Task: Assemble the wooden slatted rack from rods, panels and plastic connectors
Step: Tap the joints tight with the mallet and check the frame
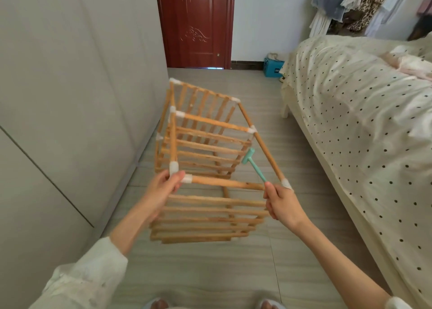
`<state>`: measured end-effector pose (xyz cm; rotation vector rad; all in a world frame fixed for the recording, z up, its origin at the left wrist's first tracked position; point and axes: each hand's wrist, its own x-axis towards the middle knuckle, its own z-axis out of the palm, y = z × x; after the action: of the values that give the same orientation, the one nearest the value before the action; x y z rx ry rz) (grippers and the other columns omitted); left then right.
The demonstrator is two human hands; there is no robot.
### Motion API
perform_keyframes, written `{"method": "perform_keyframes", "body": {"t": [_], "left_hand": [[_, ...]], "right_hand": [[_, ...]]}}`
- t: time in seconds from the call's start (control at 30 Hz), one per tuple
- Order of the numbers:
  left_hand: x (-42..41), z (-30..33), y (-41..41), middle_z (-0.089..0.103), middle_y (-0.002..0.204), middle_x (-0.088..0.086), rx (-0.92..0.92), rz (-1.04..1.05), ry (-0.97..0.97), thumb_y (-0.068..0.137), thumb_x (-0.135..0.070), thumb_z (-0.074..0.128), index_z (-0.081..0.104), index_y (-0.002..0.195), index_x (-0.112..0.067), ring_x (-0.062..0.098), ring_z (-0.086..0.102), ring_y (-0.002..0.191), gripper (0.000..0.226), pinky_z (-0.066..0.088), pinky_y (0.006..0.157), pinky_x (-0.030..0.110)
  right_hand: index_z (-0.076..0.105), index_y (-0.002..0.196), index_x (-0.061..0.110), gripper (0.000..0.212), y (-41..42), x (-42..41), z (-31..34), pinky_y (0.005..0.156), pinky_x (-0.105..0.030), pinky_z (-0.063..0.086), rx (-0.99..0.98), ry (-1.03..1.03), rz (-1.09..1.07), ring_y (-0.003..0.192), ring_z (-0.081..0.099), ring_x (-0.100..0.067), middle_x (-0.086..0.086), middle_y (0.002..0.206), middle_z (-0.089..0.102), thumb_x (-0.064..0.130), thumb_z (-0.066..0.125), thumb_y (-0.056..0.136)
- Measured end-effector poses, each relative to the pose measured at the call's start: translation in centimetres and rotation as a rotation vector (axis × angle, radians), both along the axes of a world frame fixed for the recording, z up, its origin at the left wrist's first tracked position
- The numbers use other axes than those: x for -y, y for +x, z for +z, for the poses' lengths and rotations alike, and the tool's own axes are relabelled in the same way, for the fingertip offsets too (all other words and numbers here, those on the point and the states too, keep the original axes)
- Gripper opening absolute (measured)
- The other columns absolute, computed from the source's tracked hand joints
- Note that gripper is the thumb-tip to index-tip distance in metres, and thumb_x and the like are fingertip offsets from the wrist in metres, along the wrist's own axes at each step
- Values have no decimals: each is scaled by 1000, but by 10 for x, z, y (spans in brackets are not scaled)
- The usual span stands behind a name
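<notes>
Wooden rack point(205, 145) held up, left hand point(161, 189) gripping corner connector point(174, 168), right hand point(282, 203) gripping teal hammer point(253, 166)

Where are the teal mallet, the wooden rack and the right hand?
teal mallet point(248, 157): head view, on its head.
wooden rack point(217, 123): head view, on an upper rod.
right hand point(284, 207): head view, on its back.
</notes>
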<state>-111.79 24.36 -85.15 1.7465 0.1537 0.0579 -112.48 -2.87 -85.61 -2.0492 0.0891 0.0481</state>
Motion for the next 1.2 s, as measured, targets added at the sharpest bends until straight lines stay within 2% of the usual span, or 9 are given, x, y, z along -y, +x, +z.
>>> {"method": "perform_keyframes", "body": {"t": [0.2,0.3,0.47,0.6,0.73,0.9,1.03,1.17,1.2], "left_hand": [[-11,-52,-24,43,70,5,-73,40,-140,96,-31,50,50,75,-11,18,40,70,29,32,68,27],[-12,-68,-35,54,77,3,-106,-10,-175,85,-46,59,60,92,-12,15,51,77,35,41,76,29],[-15,-83,-48,63,90,-2,-104,-43,-162,88,-4,61,60,100,-13,9,58,84,15,48,72,14],[-15,-89,-56,65,92,4,-70,26,-119,87,2,60,64,92,-17,11,59,84,21,47,72,12],[-15,-92,-54,64,86,4,-55,55,-74,85,0,63,64,85,-20,13,57,79,21,46,70,17],[-12,-95,-54,65,82,-2,-51,83,-82,83,2,64,63,83,-27,10,58,77,30,46,70,17],[-14,-98,-50,66,86,-2,-57,85,-96,84,-1,64,63,84,-30,10,60,79,29,49,77,27],[-12,-101,-52,67,84,-1,-38,79,-118,83,3,64,65,86,-24,8,60,76,28,48,74,26],[-12,-103,-52,67,82,-2,-30,82,-121,83,4,64,66,85,-24,7,59,75,28,48,73,26]], "right_hand": [[49,65,14,39,-9,-21,-5,51,-24,33,29,-97,83,44,40,-9,7,49,44,28,39,100],[48,63,18,38,-19,-36,-11,56,-29,37,87,-179,143,50,44,-11,7,51,46,27,41,99],[46,63,23,37,-29,-59,-15,61,-29,37,69,-269,311,53,45,-7,11,52,46,29,41,99],[42,64,29,36,-28,-79,7,61,-32,38,140,-472,500,55,45,-9,10,56,47,37,38,98],[45,74,26,37,-32,-97,32,48,-31,37,501,-171,346,47,43,-13,10,53,44,50,28,97],[54,97,13,49,-46,-98,-23,65,-36,39,131,-672,539,83,61,-34,-14,87,66,47,20,97],[43,79,32,35,-46,-100,-5,48,-35,37,410,-275,363,49,51,-18,5,54,49,54,22,96],[55,106,13,59,-53,-103,-25,63,-34,35,195,-605,514,84,61,-33,-11,87,66,52,13,95],[55,103,14,55,-51,-101,-26,63,-34,34,175,-550,496,82,61,-33,-8,82,64,51,15,96]]}}
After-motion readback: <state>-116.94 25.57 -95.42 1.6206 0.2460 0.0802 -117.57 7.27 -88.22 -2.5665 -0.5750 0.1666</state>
